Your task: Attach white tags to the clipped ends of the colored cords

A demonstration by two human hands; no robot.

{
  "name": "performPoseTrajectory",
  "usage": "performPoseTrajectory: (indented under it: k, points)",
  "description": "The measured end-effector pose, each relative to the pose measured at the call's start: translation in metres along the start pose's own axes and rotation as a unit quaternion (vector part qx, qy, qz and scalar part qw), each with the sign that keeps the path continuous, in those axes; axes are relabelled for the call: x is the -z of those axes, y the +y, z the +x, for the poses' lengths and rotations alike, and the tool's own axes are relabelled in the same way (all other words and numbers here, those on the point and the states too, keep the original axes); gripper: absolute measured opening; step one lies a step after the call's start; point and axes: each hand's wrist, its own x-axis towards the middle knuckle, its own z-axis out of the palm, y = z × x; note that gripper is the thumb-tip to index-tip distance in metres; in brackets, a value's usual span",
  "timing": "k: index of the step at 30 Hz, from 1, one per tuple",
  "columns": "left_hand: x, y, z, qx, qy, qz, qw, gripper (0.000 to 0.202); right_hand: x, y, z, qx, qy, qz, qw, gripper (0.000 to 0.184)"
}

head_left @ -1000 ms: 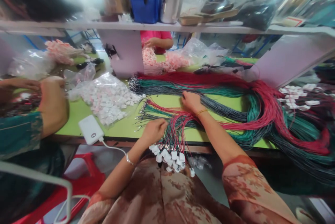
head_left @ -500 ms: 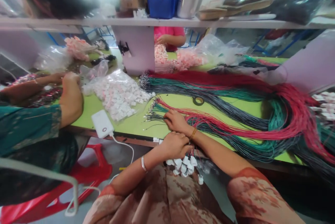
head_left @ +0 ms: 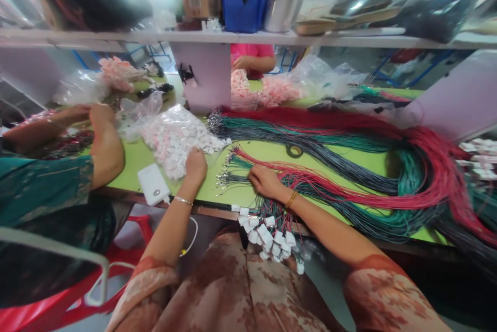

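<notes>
My left hand (head_left: 196, 164) is at the right edge of a heap of small white connector housings (head_left: 171, 138), partly under a clear plastic bag. Its fingers are pinched together, and whatever is between them is hidden. My right hand (head_left: 267, 183) lies palm down over a bundle of red, green and black wires (head_left: 310, 183), its fingers curled round wires near their crimped metal ends (head_left: 225, 174). Between my arms, a bunch of wires fitted with white connectors (head_left: 267, 236) hangs over the table's front edge.
A thicker wire bundle (head_left: 310, 119) runs behind, with a roll of black tape (head_left: 294, 150) in front of it. A white power bank (head_left: 154, 185) with a cable lies at left. One co-worker's arm (head_left: 106, 140) is beside me; another person (head_left: 252, 57) sits opposite, below the shelf (head_left: 155, 37).
My left hand has moved from beside my right hand, leftward and away from me, to the connector heap. My right hand stays on the wires. The hanging connectors now show more fully.
</notes>
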Motion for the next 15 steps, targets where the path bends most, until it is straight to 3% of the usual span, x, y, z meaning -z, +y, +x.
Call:
performPoseTrajectory:
  k: [6, 10, 13, 15]
  points:
    - [-0.008, 0.004, 0.001, -0.002, 0.004, 0.095, 0.996, 0.029, -0.001, 0.004, 0.003, -0.074, 0.065, 0.129, 0.987, 0.013]
    - [-0.012, 0.005, -0.003, -0.023, 0.003, 0.093, 0.995, 0.027, 0.005, -0.004, 0.015, -0.051, 0.036, 0.182, 0.981, 0.014]
    - [-0.009, 0.007, -0.008, -0.038, 0.050, 0.008, 0.998, 0.025, 0.015, -0.012, 0.025, -0.059, -0.003, 0.109, 0.992, 0.011]
    - [-0.005, 0.009, -0.012, -0.050, 0.093, -0.117, 0.988, 0.023, 0.021, -0.016, 0.031, -0.089, -0.011, 0.035, 0.995, 0.008]
